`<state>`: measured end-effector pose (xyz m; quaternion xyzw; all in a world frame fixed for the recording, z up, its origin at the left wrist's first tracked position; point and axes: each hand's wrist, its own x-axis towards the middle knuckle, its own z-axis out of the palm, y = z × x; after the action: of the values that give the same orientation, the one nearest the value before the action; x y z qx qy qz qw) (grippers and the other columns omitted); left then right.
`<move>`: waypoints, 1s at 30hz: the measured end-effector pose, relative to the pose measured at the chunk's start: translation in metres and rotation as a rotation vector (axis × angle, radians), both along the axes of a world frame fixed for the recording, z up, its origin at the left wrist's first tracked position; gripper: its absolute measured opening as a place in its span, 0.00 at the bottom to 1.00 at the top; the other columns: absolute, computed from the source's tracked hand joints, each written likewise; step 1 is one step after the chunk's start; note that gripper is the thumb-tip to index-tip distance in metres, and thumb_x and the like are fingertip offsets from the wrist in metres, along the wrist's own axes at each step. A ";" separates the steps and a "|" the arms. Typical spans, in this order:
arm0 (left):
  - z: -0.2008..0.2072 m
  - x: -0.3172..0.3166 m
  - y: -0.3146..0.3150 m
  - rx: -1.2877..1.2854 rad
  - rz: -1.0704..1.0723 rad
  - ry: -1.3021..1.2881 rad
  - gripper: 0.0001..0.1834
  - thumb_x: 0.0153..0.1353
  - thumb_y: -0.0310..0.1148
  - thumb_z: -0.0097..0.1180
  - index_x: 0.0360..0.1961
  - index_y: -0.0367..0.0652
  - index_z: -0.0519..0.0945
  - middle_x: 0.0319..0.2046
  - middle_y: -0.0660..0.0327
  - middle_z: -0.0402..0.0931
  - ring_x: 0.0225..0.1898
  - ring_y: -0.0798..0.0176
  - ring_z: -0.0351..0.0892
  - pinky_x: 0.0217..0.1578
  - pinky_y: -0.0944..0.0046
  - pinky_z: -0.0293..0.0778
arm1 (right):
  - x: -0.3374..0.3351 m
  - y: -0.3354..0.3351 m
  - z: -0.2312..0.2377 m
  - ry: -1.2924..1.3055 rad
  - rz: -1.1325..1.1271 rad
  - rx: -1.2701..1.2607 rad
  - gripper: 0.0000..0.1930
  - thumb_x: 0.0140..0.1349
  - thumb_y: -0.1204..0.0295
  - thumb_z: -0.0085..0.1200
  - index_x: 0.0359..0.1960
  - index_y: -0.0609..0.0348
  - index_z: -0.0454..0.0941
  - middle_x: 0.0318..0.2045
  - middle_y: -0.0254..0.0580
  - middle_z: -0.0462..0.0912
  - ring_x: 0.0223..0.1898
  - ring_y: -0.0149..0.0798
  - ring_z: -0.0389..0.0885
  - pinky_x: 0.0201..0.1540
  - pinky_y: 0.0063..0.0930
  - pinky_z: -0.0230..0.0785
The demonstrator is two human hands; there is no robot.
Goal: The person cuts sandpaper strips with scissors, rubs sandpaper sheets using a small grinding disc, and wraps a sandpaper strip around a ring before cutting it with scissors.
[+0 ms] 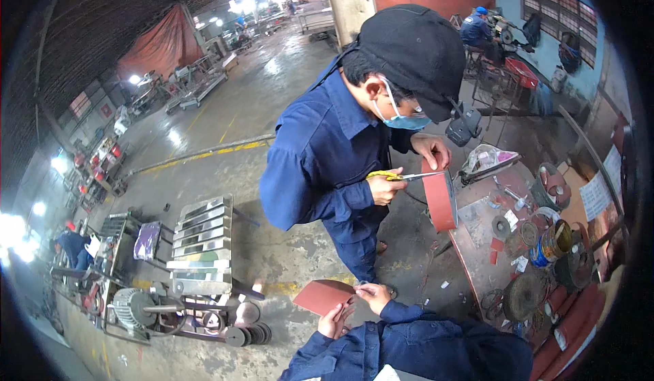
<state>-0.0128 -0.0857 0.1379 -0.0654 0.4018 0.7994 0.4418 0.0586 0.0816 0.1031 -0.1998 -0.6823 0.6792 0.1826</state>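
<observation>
A folded or curved piece of red-brown sandpaper [324,296] is in front of me. My left hand [332,322] grips its near edge, fingers closed on it. My right hand [374,298] pinches the sandpaper's right end; the fingertips are small and partly hidden. Across from me, a co-worker in a dark cap, mask and blue work clothes holds yellow-handled scissors [392,175] in one hand. The blades lie at the edge of a long, curled sandpaper strip [437,200], whose top the co-worker's other hand holds.
At right, a worktable [470,238] bears a tin can [555,241], abrasive wheels [524,298] and scraps. Red rolls [575,326] lie near its front end. A slatted metal rack [201,241] and an electric motor [133,308] stand left. Other people work farther off.
</observation>
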 end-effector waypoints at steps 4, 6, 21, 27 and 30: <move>-0.007 0.004 0.008 0.333 -0.108 0.388 0.21 0.66 0.46 0.49 0.49 0.38 0.76 0.50 0.51 0.75 0.61 0.54 0.66 0.57 0.49 0.65 | -0.003 -0.002 0.016 -0.047 -0.058 0.245 0.08 0.64 0.72 0.52 0.39 0.65 0.78 0.32 0.43 0.85 0.36 0.32 0.82 0.39 0.27 0.73; -0.015 -0.001 0.010 0.201 -0.246 0.783 0.25 0.66 0.47 0.49 0.57 0.42 0.70 0.51 0.60 0.72 0.54 0.59 0.72 0.50 0.58 0.70 | -0.009 -0.009 0.007 -0.042 -0.117 0.267 0.07 0.64 0.72 0.51 0.35 0.64 0.77 0.32 0.43 0.84 0.36 0.33 0.82 0.38 0.29 0.73; -0.050 -0.010 0.026 -0.306 0.004 -0.072 0.20 0.67 0.51 0.41 0.42 0.48 0.76 0.28 0.60 0.78 0.25 0.62 0.78 0.18 0.62 0.74 | -0.012 -0.018 0.014 0.029 0.116 0.422 0.10 0.60 0.69 0.56 0.39 0.62 0.78 0.41 0.45 0.84 0.45 0.44 0.82 0.47 0.32 0.72; -0.038 -0.011 0.024 -0.551 -0.249 0.158 0.27 0.70 0.52 0.37 0.48 0.38 0.76 0.38 0.57 0.78 0.37 0.64 0.76 0.39 0.64 0.71 | -0.031 -0.017 -0.034 -0.001 0.014 0.005 0.07 0.62 0.75 0.52 0.27 0.64 0.76 0.35 0.45 0.85 0.34 0.33 0.83 0.38 0.27 0.73; -0.050 -0.012 0.023 -0.559 -0.352 0.412 0.28 0.69 0.57 0.35 0.47 0.44 0.76 0.30 0.62 0.77 0.22 0.68 0.74 0.20 0.69 0.73 | -0.034 -0.012 -0.060 -0.232 0.004 -0.151 0.08 0.66 0.74 0.49 0.29 0.64 0.75 0.34 0.46 0.84 0.35 0.35 0.82 0.39 0.29 0.75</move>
<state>-0.0252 -0.0627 0.0881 0.0484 0.6896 0.5672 0.4475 0.0249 0.0697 0.0431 -0.2889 -0.6463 0.7011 0.0858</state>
